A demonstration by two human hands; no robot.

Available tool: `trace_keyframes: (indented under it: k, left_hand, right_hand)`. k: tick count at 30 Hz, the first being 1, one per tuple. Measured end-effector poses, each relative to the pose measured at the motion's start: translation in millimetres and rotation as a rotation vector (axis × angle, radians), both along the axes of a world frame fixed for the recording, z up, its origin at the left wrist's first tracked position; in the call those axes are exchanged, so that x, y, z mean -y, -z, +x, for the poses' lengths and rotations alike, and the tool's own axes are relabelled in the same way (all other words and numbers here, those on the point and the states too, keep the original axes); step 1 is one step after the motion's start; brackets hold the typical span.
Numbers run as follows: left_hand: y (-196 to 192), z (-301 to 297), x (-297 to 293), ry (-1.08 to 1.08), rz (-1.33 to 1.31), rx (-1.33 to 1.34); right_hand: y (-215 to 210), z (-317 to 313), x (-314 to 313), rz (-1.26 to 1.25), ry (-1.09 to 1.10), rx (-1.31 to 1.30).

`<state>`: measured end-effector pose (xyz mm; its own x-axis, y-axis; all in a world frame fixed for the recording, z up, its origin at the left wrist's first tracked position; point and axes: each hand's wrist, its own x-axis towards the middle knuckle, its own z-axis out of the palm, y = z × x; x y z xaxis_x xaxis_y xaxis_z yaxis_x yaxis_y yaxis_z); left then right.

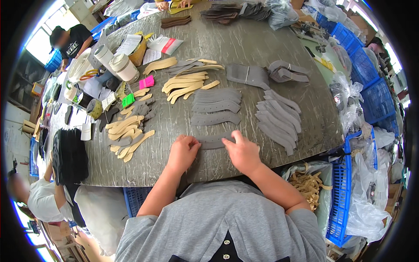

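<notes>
Grey curved strip (pixel 212 140) lies flat at the near edge of the surface (pixel 244 43), left hand (pixel 183 150) and right hand (pixel 242 153) each pinching one end, apparently aligning it below the stacked grey pieces (pixel 216 107).

Both hands rest on one flat grey cut piece (pixel 214 140) at the near edge of the worktable (pixel 244 43) — the left hand (pixel 183 150) pinches its left end, the right hand (pixel 242 152) presses its right end. Just beyond it lie more grey pieces in a column (pixel 216 107), with a fanned grey stack (pixel 279 120) to the right. Tan strips (pixel 128 133) lie to the left — a blue crate (pixel 340 192) stands at the table's right edge.
</notes>
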<state>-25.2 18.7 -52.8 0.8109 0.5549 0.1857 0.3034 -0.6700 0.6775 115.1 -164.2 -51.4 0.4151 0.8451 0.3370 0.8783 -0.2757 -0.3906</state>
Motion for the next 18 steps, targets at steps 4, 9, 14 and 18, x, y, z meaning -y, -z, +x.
trace_keyframes:
  k: [4,9,14,18]
  left_hand:
    - [-15.5,2.9,11.5,0.003,-0.612,-0.060]
    - [-33.8,10.9,19.0,-0.004,-0.849,0.068]
    - [-19.3,12.9,20.1,0.196,-0.713,0.161]
    - [-37.7,27.0,41.6,0.381,-0.357,0.243]
  right_hand:
    - [-9.9,-8.8,-3.7,0.120,-0.024,-0.114]
    - [-30.6,24.1,28.9,0.033,0.212,-0.087]
    - [-40.1,58.3,60.0,-0.059,0.528,-0.008]
    - [-46.3,5.2,25.2,0.163,0.070,-0.348]
